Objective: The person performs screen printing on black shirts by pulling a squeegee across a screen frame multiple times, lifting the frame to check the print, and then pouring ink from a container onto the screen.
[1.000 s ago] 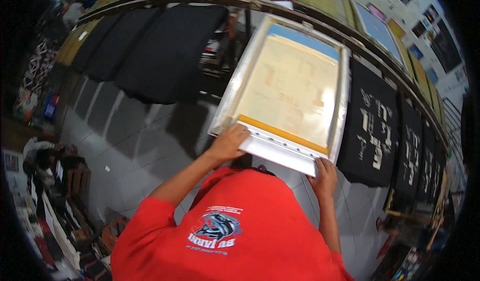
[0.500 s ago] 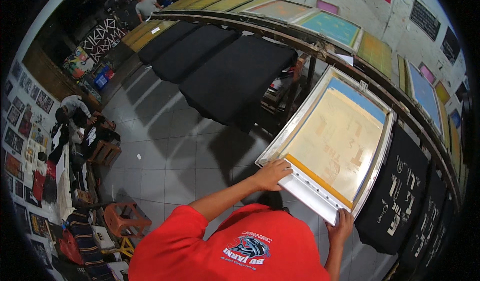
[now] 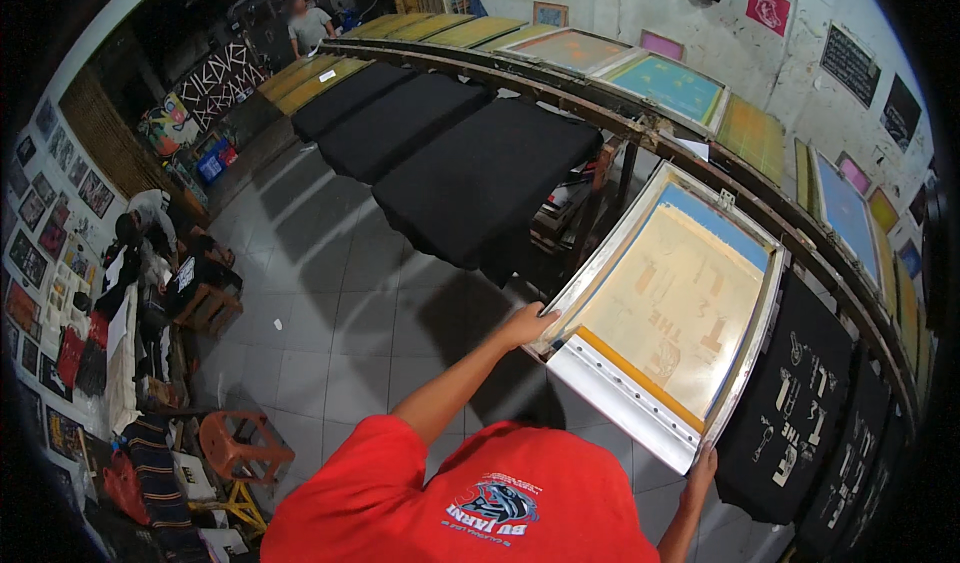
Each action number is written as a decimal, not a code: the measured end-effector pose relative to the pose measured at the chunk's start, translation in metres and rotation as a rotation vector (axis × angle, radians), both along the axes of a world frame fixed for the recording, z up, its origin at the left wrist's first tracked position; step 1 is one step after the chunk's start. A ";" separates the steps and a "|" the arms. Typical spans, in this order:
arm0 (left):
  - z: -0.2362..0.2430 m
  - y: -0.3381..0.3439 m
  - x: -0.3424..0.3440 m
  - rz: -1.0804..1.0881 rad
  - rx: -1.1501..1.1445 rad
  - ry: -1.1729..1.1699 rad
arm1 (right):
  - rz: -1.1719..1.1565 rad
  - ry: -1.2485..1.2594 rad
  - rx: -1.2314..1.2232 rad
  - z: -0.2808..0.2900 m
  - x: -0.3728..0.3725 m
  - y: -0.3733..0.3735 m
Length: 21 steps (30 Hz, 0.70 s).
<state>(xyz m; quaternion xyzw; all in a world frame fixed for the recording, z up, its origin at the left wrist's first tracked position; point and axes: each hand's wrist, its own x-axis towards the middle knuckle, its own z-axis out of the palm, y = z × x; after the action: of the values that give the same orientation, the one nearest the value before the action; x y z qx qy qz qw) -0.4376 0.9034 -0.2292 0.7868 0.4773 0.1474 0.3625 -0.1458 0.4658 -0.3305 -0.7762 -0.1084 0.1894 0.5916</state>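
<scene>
A screen-printing frame [image 3: 592, 273] with a metal rim holds cream ink over its mesh and a blue band along its far end. Across its near end rests a squeegee [image 3: 625, 401] with a white holder and an orange blade. My left hand [image 3: 527, 325] closes on the frame's near left corner. At the near right corner, my right hand [image 3: 703, 463] grips the frame's edge beside the squeegee's end, its fingers partly hidden. Under the frame's right side hangs a black shirt [image 3: 745, 433] with a cream print.
Plain black shirts [image 3: 490, 178] lie on boards along a curved rail [image 3: 480, 68]. Several more screens [image 3: 668, 83] lean behind it. On the left, a person [image 3: 150, 233] sits bent over by a crate, near an orange stool [image 3: 240, 445]. Another person [image 3: 310, 28] stands far back.
Both hands have gone from the squeegee's ends to the frame's near corners. The squeegee stays on the screen, and the frame's near end now sits slightly lower in view.
</scene>
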 end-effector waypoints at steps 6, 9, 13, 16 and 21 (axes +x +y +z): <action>0.000 0.008 0.012 -0.006 0.044 0.062 | -0.054 -0.053 -0.099 0.009 0.000 0.017; -0.002 0.016 -0.001 -0.027 0.041 0.060 | -0.074 -0.119 -0.161 0.030 -0.009 0.016; 0.034 -0.008 0.023 -0.019 0.027 -0.001 | -0.148 -0.140 -0.078 0.013 0.001 -0.008; 0.027 -0.003 -0.001 -0.003 -0.058 -0.027 | -0.189 -0.305 -0.122 0.027 -0.019 0.020; -0.008 0.009 0.014 -0.029 -0.008 -0.091 | -0.218 -0.332 -0.286 0.054 -0.035 0.021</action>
<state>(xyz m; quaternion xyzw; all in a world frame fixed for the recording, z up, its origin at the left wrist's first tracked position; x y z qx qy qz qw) -0.4239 0.9129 -0.2372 0.7846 0.4496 0.1758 0.3891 -0.1812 0.4866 -0.2763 -0.8797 -0.0919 0.0077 0.4665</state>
